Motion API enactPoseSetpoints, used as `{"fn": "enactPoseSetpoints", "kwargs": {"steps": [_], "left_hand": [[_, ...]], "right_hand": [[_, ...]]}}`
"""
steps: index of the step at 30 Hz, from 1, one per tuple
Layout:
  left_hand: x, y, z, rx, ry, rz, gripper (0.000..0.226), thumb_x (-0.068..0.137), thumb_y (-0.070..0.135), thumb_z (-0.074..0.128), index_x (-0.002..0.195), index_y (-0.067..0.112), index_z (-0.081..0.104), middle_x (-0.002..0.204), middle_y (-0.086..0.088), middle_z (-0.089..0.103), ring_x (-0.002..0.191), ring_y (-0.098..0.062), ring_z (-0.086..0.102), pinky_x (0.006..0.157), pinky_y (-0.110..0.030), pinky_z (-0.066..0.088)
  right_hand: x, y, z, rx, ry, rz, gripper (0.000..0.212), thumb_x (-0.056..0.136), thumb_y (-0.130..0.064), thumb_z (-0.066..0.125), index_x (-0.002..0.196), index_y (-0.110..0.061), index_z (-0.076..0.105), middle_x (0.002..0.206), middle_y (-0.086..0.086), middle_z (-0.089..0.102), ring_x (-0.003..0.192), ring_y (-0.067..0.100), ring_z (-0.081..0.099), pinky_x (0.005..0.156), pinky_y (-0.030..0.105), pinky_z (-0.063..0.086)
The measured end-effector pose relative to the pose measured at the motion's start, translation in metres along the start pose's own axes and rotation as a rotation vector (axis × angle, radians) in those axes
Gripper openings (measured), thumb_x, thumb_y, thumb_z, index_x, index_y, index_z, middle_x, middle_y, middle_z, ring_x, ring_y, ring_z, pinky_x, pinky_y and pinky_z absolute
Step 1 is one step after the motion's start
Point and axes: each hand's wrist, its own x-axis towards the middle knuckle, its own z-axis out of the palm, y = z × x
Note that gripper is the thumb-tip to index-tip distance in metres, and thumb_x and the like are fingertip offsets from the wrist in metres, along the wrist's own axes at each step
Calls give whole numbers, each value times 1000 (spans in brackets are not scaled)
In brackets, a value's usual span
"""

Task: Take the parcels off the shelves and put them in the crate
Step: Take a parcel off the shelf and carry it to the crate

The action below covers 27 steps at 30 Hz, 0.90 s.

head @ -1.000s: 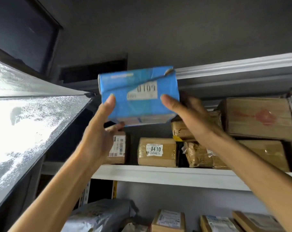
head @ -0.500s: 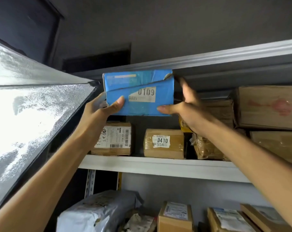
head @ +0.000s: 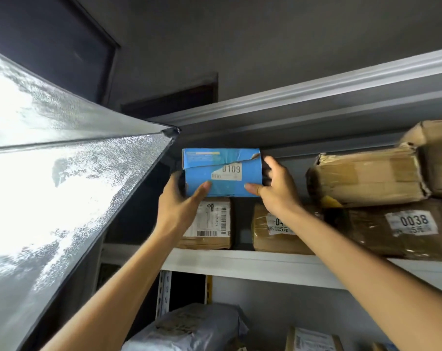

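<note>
A blue parcel [head: 222,178] with a white label reading 0109 is at the left end of the upper shelf [head: 252,264], right above a brown parcel [head: 212,224] with a barcode label. My left hand [head: 181,201] grips its left side, thumb on the front face. My right hand [head: 273,188] grips its right side, thumb on the lower front. Whether the blue parcel rests on the brown one or hangs just over it, I cannot tell. No crate is in view.
More brown parcels fill the shelf to the right: a taped one [head: 270,236], one marked 0038 [head: 404,229], a large one [head: 366,178] stacked above. A bright reflective panel [head: 62,186] stands close on the left. Below lie a grey bag [head: 197,328] and a box [head: 313,340].
The blue parcel has moved away from me and down, from out in front of the shelf to just above the barcode parcel. Both hands have stayed on it.
</note>
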Motion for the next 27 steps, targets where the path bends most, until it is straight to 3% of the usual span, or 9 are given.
{"fn": "enactPoseSetpoints", "kwargs": {"steps": [4, 9, 12, 14, 15, 18, 20, 23, 27], "left_hand": [[11, -10, 5, 150, 35, 4, 35, 81, 43, 73, 110, 31, 57, 100, 12, 69, 88, 6, 63, 69, -10, 50], [19, -24, 13, 225, 163, -22, 37, 84, 40, 71, 113, 18, 65, 104, -1, 69, 106, -22, 59, 85, -30, 47], [19, -27, 15, 250, 179, -35, 33, 85, 35, 71, 112, 18, 63, 101, 2, 69, 105, -23, 60, 84, -32, 50], [16, -27, 15, 253, 179, -38, 29, 84, 30, 73, 109, 20, 62, 90, 11, 65, 94, -13, 64, 70, -17, 50], [14, -25, 15, 258, 185, -31, 29, 83, 28, 74, 108, 19, 63, 85, 15, 62, 84, -2, 63, 61, -6, 45], [9, -20, 16, 282, 224, -16, 38, 77, 20, 79, 112, 13, 66, 87, 12, 63, 67, 13, 54, 54, 2, 38], [4, -16, 17, 289, 233, -24, 45, 74, 18, 82, 116, 14, 65, 100, 5, 68, 78, 2, 60, 64, -5, 43], [-4, -9, 18, 308, 242, -8, 52, 71, 18, 84, 118, 16, 62, 109, -2, 65, 96, -15, 62, 85, -31, 52], [-15, 8, 19, 414, 258, 62, 54, 71, 22, 84, 119, 17, 60, 106, 4, 53, 94, -14, 58, 81, -25, 43]], "right_hand": [[11, 10, 12, -101, 90, 18, 67, 78, -7, 77, 137, -9, 45, 131, 9, 57, 121, 22, 54, 91, 31, 49], [22, 15, 28, -180, 112, 53, 65, 81, -12, 76, 139, -9, 46, 134, 10, 55, 121, 23, 53, 90, 28, 44], [25, 18, 35, -203, 115, 57, 51, 82, -11, 74, 128, -7, 54, 127, 9, 60, 114, 21, 58, 70, 12, 43], [25, 19, 37, -201, 122, 70, 44, 82, -9, 74, 122, -8, 56, 124, 8, 62, 112, 20, 59, 51, 1, 33], [24, 19, 36, -205, 124, 72, 42, 82, -8, 74, 120, -8, 56, 123, 7, 62, 112, 20, 59, 47, 2, 32], [22, 18, 31, -217, 117, 77, 41, 80, -9, 76, 116, -8, 57, 120, 8, 62, 104, 17, 59, 57, 8, 36], [19, 16, 27, -229, 115, 84, 41, 76, -11, 80, 111, -8, 58, 116, 8, 64, 100, 17, 60, 68, 21, 44], [10, 10, 20, -300, 106, 79, 45, 73, -20, 84, 107, -9, 56, 112, 7, 65, 97, 20, 63, 66, 25, 48], [-4, -9, 4, -393, 76, 31, 47, 73, -25, 83, 108, -12, 55, 114, 7, 64, 101, 22, 63, 79, 35, 54]]}}
